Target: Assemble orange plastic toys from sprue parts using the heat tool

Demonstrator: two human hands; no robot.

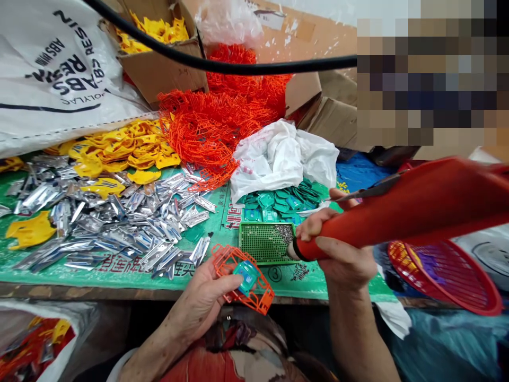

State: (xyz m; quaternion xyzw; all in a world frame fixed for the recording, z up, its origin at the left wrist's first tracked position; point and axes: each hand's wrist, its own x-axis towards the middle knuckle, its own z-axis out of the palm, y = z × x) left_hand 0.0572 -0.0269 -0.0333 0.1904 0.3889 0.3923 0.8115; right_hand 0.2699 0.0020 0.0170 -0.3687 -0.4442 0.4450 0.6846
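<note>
My left hand (204,297) grips an orange plastic frame (260,294), its thumb pressing a small green-and-blue square piece (247,275) against it. In my right hand (345,254) is a thick red power screwdriver (358,215), its fingers wrapped round the body. The narrow end, with a black ring, points down to the left over the right end of a green mesh-patterned tray (248,260). Small metal screws (283,233) lie in that end of the tray; the driver's very tip is hard to make out.
Shiny metal strips (159,223) and yellow plastic parts (127,143) cover the left of the table. Behind are heaped orange frames (222,116), green square pieces (286,200) and a white bag (278,154). A black cable (238,68) crosses above; a red basket (445,276) sits right.
</note>
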